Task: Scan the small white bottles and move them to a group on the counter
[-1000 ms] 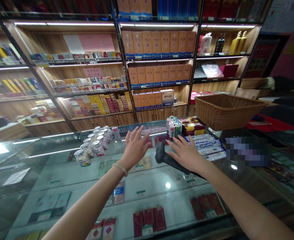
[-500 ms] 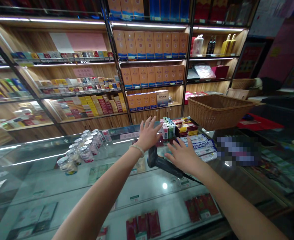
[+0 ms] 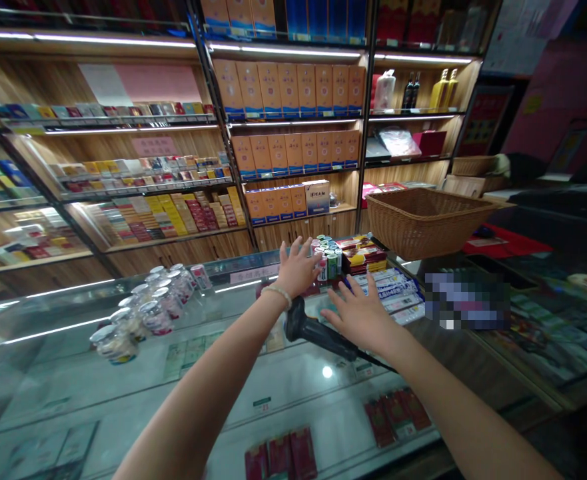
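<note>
Both of my hands reach out over a glass display counter with fingers spread and nothing in them. My left hand, with a pale bracelet at the wrist, is just left of a cluster of small capped bottles. My right hand hovers beside a black barcode scanner, close to blue-and-white packets. The scanner lies on the glass, its cable running toward my right forearm. Behind the packets sit yellow-and-red packs. Whether either hand touches the glass I cannot tell.
Clear jars with white lids stand in rows at left. A wicker basket rests at the counter's back right, near a red mat. Shelves behind carry orange boxes and cigarette packs. Dark red packs lie under the glass.
The view has shifted slightly, so the shelves and counter items sit a little further left. Both hands stay spread in nearly the same place over the counter.
</note>
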